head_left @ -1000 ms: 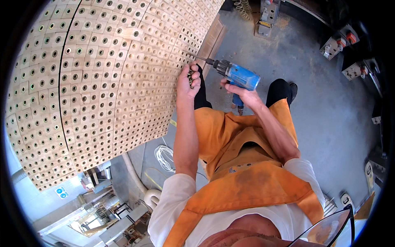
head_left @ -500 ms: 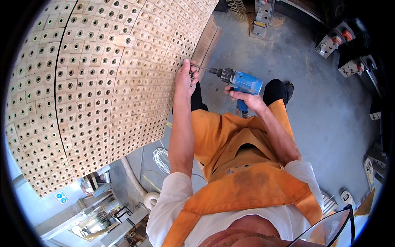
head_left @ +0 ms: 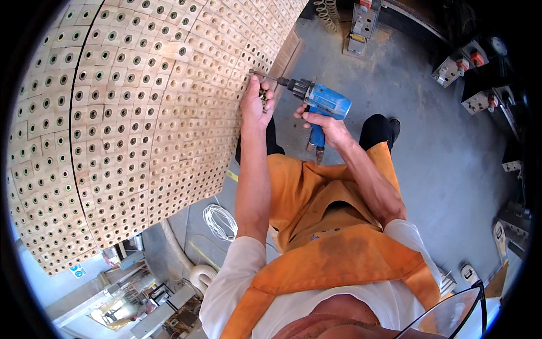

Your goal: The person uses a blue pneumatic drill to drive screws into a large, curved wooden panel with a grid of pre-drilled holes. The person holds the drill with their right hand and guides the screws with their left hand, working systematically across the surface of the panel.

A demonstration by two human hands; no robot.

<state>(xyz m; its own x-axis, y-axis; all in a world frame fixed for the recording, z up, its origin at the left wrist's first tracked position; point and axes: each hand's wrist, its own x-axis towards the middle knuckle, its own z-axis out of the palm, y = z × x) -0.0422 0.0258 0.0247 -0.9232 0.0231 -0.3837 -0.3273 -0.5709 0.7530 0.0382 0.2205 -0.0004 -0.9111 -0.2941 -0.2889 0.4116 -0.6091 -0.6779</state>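
My right hand [head_left: 324, 121] is wrapped round the grip of a blue air drill [head_left: 330, 101] with a hose fitting at its base. From its black chuck a long thin bit [head_left: 268, 77] points left, and the tip meets the wooden blocks [head_left: 197, 113] or stops just short of them; I cannot tell which. My left hand [head_left: 257, 104] is cupped beside the bit with several small brass-coloured threaded inserts [head_left: 263, 99] in the palm. Rows of drilled holes cover the blocks. Metal inserts fill the left columns and a few holes near the bit; many others are bare wood.
A wooden board [head_left: 288, 53] stands behind the blocks' right edge. A white coiled cable [head_left: 220, 222] and a pale hose [head_left: 176, 243] lie on the grey floor. Metal machine fixtures with red parts [head_left: 477, 59] line the right side. A coiled air hose [head_left: 326, 14] hangs at the top.
The drill and my right hand have moved left and slightly up, bringing the bit tip to the blocks. My left hand has opened a little, showing more of the inserts.
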